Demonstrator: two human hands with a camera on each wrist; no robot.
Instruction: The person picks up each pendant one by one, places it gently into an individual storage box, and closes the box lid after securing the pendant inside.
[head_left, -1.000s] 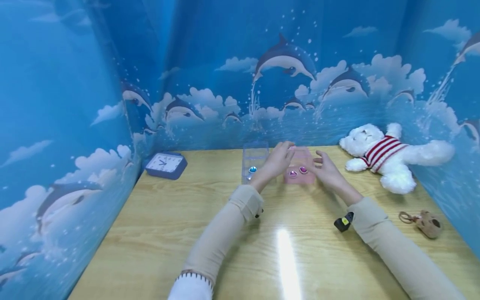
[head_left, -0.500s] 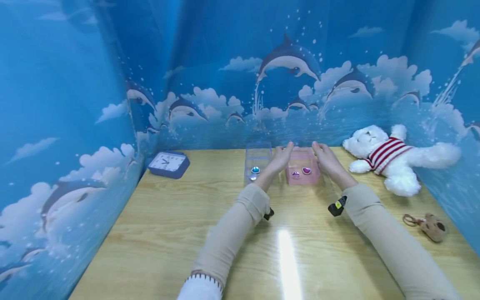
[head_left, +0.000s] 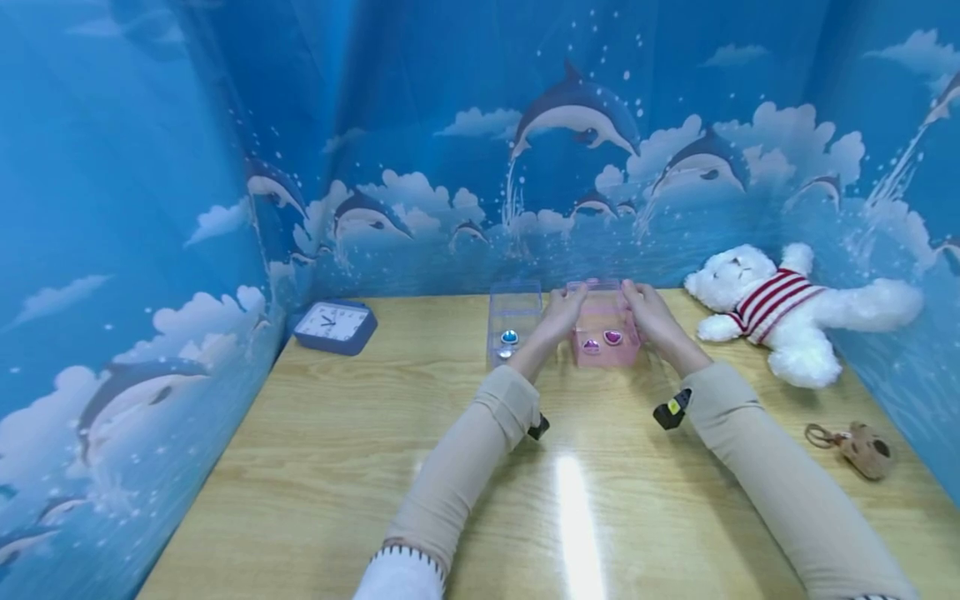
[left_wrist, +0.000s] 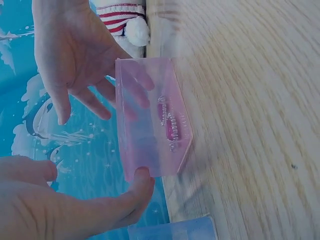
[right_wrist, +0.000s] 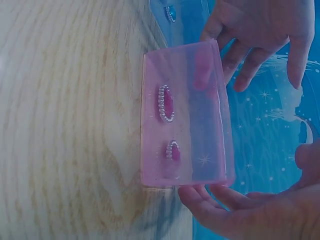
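Observation:
A see-through pink box stands at the back of the table, with two magenta gems edged in silvery beads near its front. My left hand is along its left side, a fingertip right at the box's edge in the left wrist view. On the opposite side is my right hand, fingers extended and tips against the box's end in the right wrist view. Both thumbs point up beside the rim. Left of my left hand stands a clear bluish box with a blue gem and a pale one.
A purple-framed clock lies at the back left. On the right are a white plush bear in a striped sweater and a brown plush keychain. A dolphin-print curtain surrounds the table.
My left hand has come down from over the pink box to its left side. My right hand has moved inward against the right side. The head view has shifted slightly.

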